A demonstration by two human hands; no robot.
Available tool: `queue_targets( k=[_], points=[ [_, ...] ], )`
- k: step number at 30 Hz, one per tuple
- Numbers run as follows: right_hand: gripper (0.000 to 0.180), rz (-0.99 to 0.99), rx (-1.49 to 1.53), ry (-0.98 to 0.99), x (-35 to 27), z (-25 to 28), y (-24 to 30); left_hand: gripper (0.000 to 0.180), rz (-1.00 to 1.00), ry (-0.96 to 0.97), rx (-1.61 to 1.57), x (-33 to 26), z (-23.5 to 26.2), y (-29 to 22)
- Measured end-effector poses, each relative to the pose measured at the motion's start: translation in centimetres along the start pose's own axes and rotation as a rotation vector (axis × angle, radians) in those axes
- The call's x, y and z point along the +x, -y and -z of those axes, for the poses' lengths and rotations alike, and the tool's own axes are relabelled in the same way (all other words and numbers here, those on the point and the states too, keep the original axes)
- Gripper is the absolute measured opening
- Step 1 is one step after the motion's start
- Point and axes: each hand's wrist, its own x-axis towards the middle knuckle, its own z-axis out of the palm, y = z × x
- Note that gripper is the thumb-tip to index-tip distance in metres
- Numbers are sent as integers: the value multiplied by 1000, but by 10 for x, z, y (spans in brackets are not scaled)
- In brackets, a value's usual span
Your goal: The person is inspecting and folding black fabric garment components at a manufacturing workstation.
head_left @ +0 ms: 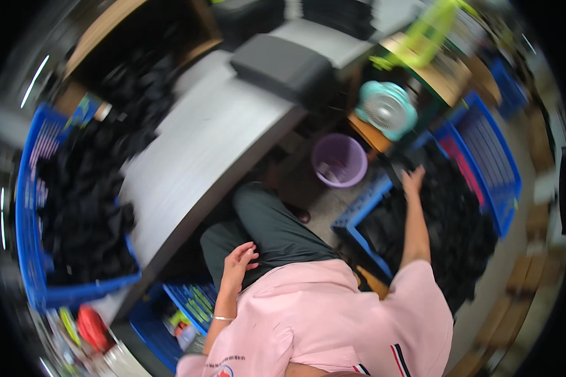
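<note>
Head view: right hand (pixel 413 182) reaches into blue crate (pixel 506 182).

One view only is supplied, taken from the head and directed steeply downward. The pink shirt (pixel 333 314) is seen closest, at the lower edge. The grey table (pixel 201 144) and blue crates (pixel 497 157) are bent toward the rim. Slight blur is noted.

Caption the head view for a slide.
Right hand reaches into black fabric in a blue plastic crate; left hand rests empty.
</note>
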Motion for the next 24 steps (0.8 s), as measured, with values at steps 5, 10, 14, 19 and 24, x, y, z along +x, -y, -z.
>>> queue_targets(
  k=[5, 10, 14, 19, 24],
  points=[
    [73, 80, -789, -31, -14, -2, 21, 42, -36, -209, -98, -14, 30, 3],
    [75, -139, -815, 226, 0, 84, 14, 34, -277, -152, -140, 1, 47, -41],
    [68, 133, -955, -173, -49, 46, 48, 32, -429, -258, 21, 28, 77, -101],
    [63, 364, -547, 189, -139, -29, 119, 34, -845, -674, 742, 126, 147, -175],
    [57, 506, -376, 537, -233, -104, 202, 43, -751, -880, 1102, 209, 206, -220]
  ],
)
